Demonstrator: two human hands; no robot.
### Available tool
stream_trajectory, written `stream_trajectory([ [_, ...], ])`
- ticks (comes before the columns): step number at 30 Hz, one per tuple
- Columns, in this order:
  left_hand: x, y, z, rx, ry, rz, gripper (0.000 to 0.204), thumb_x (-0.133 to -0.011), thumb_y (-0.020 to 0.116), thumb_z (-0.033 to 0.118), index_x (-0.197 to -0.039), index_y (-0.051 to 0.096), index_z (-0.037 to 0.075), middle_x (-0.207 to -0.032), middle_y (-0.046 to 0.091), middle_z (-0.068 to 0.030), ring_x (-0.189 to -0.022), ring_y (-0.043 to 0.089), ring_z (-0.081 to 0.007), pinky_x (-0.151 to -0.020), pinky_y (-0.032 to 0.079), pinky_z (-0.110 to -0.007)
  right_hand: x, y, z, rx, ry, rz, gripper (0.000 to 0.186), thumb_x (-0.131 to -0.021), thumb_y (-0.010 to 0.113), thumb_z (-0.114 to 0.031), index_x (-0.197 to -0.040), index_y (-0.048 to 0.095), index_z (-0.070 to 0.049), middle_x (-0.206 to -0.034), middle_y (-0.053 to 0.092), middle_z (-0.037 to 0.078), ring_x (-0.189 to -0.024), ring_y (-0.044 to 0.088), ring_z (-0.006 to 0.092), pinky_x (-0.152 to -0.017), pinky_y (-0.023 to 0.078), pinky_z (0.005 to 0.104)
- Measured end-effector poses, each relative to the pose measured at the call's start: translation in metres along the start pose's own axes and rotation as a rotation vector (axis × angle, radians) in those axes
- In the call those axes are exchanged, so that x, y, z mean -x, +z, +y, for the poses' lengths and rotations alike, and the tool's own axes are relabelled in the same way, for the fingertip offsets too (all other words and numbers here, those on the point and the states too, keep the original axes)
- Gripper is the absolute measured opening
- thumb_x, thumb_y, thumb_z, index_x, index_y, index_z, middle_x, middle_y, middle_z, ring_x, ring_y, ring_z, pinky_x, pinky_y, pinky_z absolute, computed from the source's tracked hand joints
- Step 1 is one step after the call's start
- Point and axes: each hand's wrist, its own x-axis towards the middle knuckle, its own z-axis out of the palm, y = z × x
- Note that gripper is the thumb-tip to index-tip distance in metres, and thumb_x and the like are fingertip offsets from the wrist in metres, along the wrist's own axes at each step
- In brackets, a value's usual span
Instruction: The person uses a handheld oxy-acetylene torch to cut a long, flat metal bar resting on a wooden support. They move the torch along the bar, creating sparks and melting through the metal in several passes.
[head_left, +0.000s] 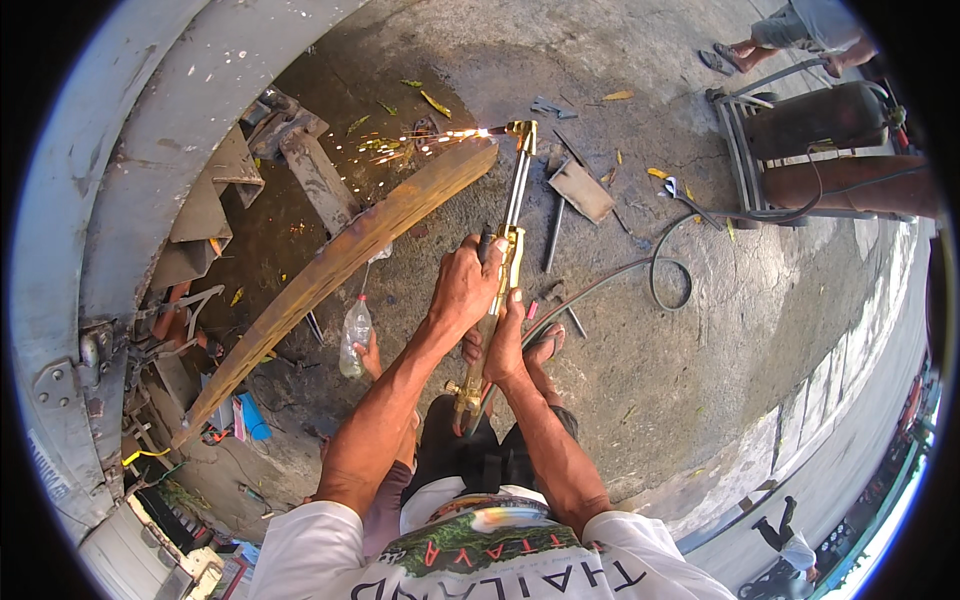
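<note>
A brass cutting torch (pixel 517 190) runs away from me between both my fists. My left hand (pixel 466 285) is closed round its body beside the lever, ahead of my right hand (pixel 505 343), which wraps the handle further back. The torch's angled head is at the far end of a long rusty brown beam (pixel 345 255), where a bright glow throws sparks (pixel 410 143) to the left. Left of my forearm, another person's hand (pixel 369 352) holds a clear plastic bottle (pixel 355 335) near the beam. Hoses trail from the torch's rear end.
A wheeled cart with dark gas cylinders (pixel 815 122) stands far right, a person's feet (pixel 728 58) beyond it. A hose (pixel 655 285) loops over the concrete. A rusty plate (pixel 581 192), a hammer (pixel 566 308) and scraps lie right of the torch. A large grey metal body (pixel 120 190) fills the left.
</note>
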Motion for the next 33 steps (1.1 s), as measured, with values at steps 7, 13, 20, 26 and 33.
stream_trajectory([
  [7, -0.002, 0.002, -0.005, -0.001, 0.021, 0.035, 0.042, -0.1, 0.051, 0.033, -0.089, 0.056, -0.007, -0.066, 0.061, -0.0254, -0.06, 0.065, -0.0384, -0.052, 0.048, -0.044, 0.0, 0.001, -0.001, 0.023, -0.001, 0.015, 0.081, -0.084, 0.02, -0.085, -0.068, 0.042, -0.009, -0.055, 0.037, 0.002, -0.044, 0.036, 0.0162, -0.044, 0.032, 0.0304],
  [13, -0.003, 0.0, -0.003, 0.008, 0.006, 0.027, 0.042, -0.099, 0.051, 0.033, -0.089, 0.056, -0.007, -0.066, 0.061, -0.0263, -0.062, 0.066, -0.0391, -0.052, 0.048, -0.044, -0.002, 0.001, -0.001, 0.027, 0.002, 0.004, 0.082, -0.083, 0.019, -0.086, -0.068, 0.042, -0.009, -0.055, 0.036, 0.002, -0.044, 0.036, 0.0163, -0.044, 0.032, 0.0303],
  [20, -0.003, 0.001, -0.005, 0.018, 0.03, 0.052, 0.042, -0.099, 0.051, 0.033, -0.088, 0.056, -0.007, -0.066, 0.061, -0.027, -0.063, 0.066, -0.0418, -0.054, 0.049, -0.045, -0.005, -0.003, 0.0, 0.019, 0.014, -0.008, 0.081, -0.083, 0.019, -0.086, -0.068, 0.042, -0.01, -0.055, 0.036, 0.002, -0.044, 0.036, 0.0162, -0.044, 0.032, 0.0303],
  [26, -0.004, 0.001, -0.005, 0.013, -0.019, 0.056, 0.041, -0.099, 0.053, 0.034, -0.093, 0.062, -0.005, -0.07, 0.064, -0.0199, -0.062, 0.064, -0.0311, -0.057, 0.047, -0.043, -0.007, -0.007, 0.004, -0.035, -0.01, -0.041, 0.074, -0.088, 0.026, -0.081, -0.09, 0.05, -0.011, -0.054, 0.037, -0.002, -0.042, 0.035, 0.0134, -0.041, 0.031, 0.0288],
  [33, -0.004, 0.003, -0.006, 0.026, -0.015, 0.083, 0.042, -0.099, 0.053, 0.036, -0.093, 0.062, -0.005, -0.067, 0.062, -0.0188, -0.058, 0.06, -0.0299, -0.057, 0.046, -0.044, -0.01, -0.012, 0.007, -0.065, 0.005, -0.058, 0.072, -0.089, 0.027, -0.079, -0.091, 0.049, -0.01, -0.053, 0.038, -0.001, -0.041, 0.035, 0.0138, -0.041, 0.031, 0.029],
])
